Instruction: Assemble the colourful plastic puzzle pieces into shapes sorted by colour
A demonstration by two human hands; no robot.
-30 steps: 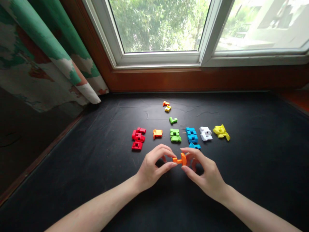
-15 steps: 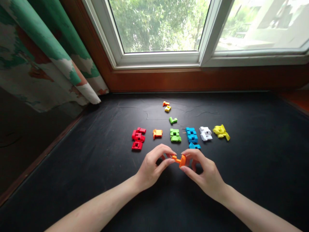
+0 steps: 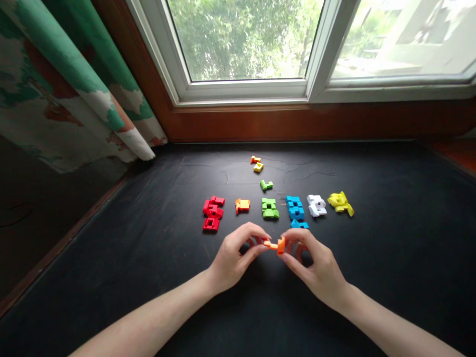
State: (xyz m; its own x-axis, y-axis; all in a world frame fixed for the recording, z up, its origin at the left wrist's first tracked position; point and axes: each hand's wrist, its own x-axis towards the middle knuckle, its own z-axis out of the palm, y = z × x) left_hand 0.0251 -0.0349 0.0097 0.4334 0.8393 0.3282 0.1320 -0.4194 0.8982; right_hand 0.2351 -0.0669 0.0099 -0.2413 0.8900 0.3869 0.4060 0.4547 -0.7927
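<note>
Between my two hands is a small orange plastic building piece [image 3: 274, 246], held just above the dark tabletop. My left hand [image 3: 238, 253] pinches its narrow left end between thumb and fingertips. The broader right end sits in the thumb-and-finger grip of my right hand [image 3: 316, 260]. Beyond them lies a row of plastic pieces: red ones [image 3: 212, 213], an orange one [image 3: 243, 206], a green group [image 3: 269, 208], blue ones [image 3: 295, 208], a white group [image 3: 317, 206] and a yellow group [image 3: 340, 203]. The nearest blue piece [image 3: 299, 224] lies just past my right fingertips.
Farther back are a single green piece [image 3: 267, 185], a small yellow piece [image 3: 258, 167] and a small orange-red piece [image 3: 255, 159]. A patterned curtain [image 3: 122, 119] hangs at the left edge of the black table [image 3: 148, 238]. A window [image 3: 245, 91] stands behind it.
The orange piece has turned slightly and lies more level between my fingers. Both hands have barely shifted, and the pieces on the table stay where they were.
</note>
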